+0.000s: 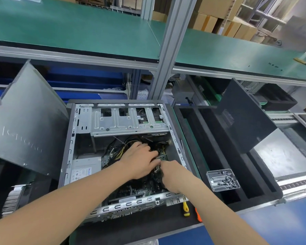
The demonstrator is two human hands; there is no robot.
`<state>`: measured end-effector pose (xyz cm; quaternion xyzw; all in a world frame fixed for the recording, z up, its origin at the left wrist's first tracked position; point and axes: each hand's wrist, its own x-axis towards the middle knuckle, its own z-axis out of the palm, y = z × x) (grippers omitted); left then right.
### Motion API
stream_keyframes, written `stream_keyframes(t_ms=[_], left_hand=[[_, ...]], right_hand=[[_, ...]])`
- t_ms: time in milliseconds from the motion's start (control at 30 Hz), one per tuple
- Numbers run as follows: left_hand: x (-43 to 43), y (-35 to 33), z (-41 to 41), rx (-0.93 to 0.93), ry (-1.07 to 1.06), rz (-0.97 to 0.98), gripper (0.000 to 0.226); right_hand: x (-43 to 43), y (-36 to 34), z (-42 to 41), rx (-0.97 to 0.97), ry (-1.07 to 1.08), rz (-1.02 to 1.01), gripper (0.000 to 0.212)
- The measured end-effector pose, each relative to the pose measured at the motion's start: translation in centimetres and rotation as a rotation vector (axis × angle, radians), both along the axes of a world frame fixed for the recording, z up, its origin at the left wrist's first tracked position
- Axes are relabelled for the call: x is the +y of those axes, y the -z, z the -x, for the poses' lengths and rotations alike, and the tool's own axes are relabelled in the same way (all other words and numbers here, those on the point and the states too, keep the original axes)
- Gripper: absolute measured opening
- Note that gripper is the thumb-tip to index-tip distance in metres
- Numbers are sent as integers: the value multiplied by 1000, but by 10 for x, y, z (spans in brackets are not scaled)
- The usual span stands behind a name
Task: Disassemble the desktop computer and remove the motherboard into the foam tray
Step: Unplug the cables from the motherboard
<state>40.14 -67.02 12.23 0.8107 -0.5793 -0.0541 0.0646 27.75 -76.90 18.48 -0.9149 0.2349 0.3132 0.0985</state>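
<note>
An open desktop case [72, 138] lies on its side in front of me. The motherboard [147, 190] sits in its lower right part under a tangle of black and yellow cables [117, 152]. My left hand [140, 160] reaches in from the lower left, fingers spread over the cables near the board's upper edge. Just below and to the right, my right hand [173, 175] has its fingers curled down onto small wires or a connector on the board; what it holds is hidden. A black foam tray [189, 131] lies right of the case.
A power supply [86, 169] fills the case's lower left, a silver drive cage [129, 121] its top. Removed side panels lean at the left [25, 124] and right [244, 117]. A clear screw dish [223, 180] sits on the foam. A yellow screwdriver [185, 208] lies at the bench edge.
</note>
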Motion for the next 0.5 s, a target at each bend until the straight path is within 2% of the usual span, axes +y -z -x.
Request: stream_keyframes(t_ms=[67, 133, 267, 300, 400, 500], left_hand=[[-4, -2, 2, 52, -65, -6, 39], [-11, -4, 4, 133, -142, 0, 27], [-20, -2, -2, 235, -209, 8, 8], [-22, 1, -3, 256, -218, 9, 13], [-24, 14, -6, 286, -228, -46, 50], [-24, 23, -8, 273, -207, -75, 63]], right_hand=[[5, 3, -9, -7, -138, 181, 34], [1, 13, -22, -51, -225, 318, 42], [-13, 26, -52, 7, -359, 413, 43], [-17, 28, -57, 47, -383, 416, 44], [-28, 35, -68, 135, -447, 459, 54], [-33, 43, -73, 173, -481, 539, 64]])
